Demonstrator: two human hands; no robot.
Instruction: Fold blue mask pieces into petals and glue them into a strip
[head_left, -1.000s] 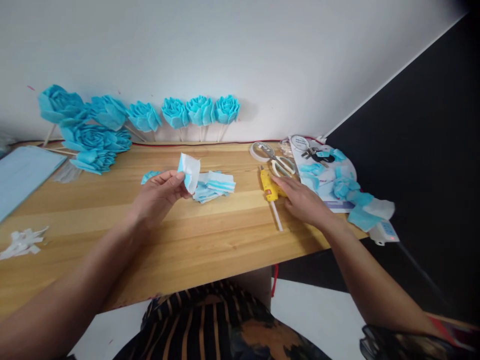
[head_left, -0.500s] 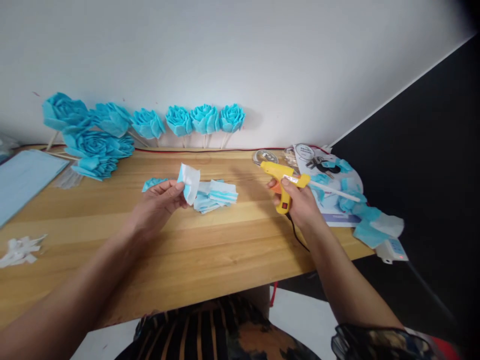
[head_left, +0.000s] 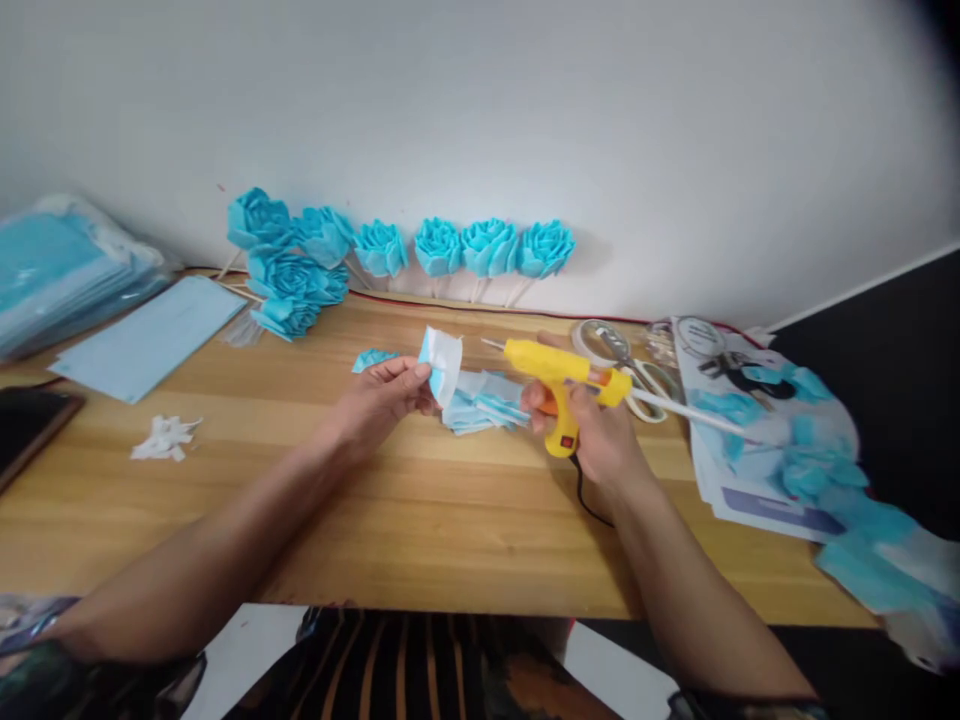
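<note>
Between the thumb and fingers of my left hand (head_left: pixel 390 392) is a small blue and white fabric piece (head_left: pixel 444 364), held upright above the table. My right hand (head_left: pixel 592 425) grips a yellow glue gun (head_left: pixel 555 372) by its handle, fingers around the orange trigger. The gun's nozzle points left toward the fabric piece, with a gap between them. A white glue stick (head_left: pixel 697 415) sticks out of its back end. Below and between my hands lies a loose stack of blue and white fabric pieces (head_left: pixel 480 405). A small blue folded piece (head_left: pixel 373 359) lies behind my left hand.
Several blue fabric flowers (head_left: pixel 437 247) on sticks lean against the wall. Scissors (head_left: pixel 649 390) and a tape roll (head_left: pixel 596 340) lie behind the gun. Leftward are light blue sheets (head_left: pixel 154 335), white scraps (head_left: pixel 166 438) and a phone (head_left: pixel 30 430). Blue scraps (head_left: pixel 825 470) cover papers at right.
The glue gun has come closer to the fabric piece in my left hand. My view has turned left, so the bagged sheets and phone now show. Both grips are the same.
</note>
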